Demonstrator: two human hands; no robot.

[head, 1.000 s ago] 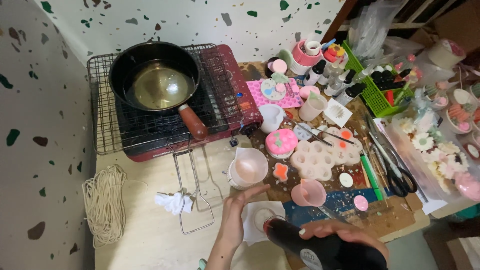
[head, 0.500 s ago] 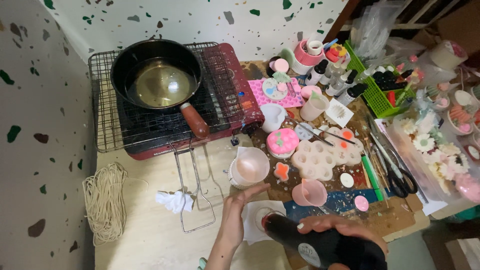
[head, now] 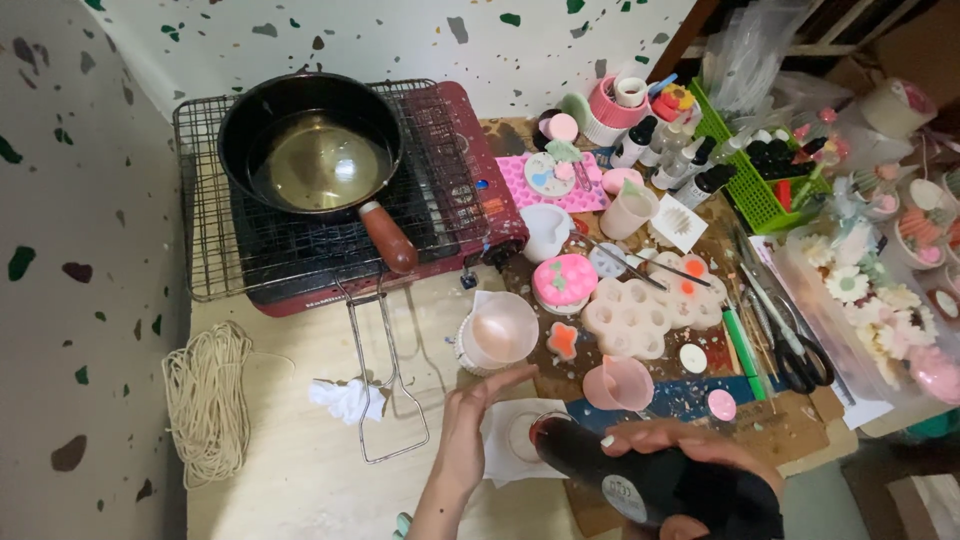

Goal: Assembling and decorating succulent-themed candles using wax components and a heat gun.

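Head cam, only view here. Using the small round mould (head: 520,437) on its white paper as the landmark: the right hand (head: 690,455) is clamped around a black heat gun (head: 640,485), and its red-glowing nozzle now sits right over the mould's right edge. A second ago it was a touch lower and further off, so it's crept in closer, and I'd guess the heating is well underway. The left hand (head: 468,425) hasn't budged, standing flat on edge just left of the mould, fingers together, holding nothing. Up from the mould, a white cup (head: 497,335) and a pink cup (head: 618,384) haven't moved.
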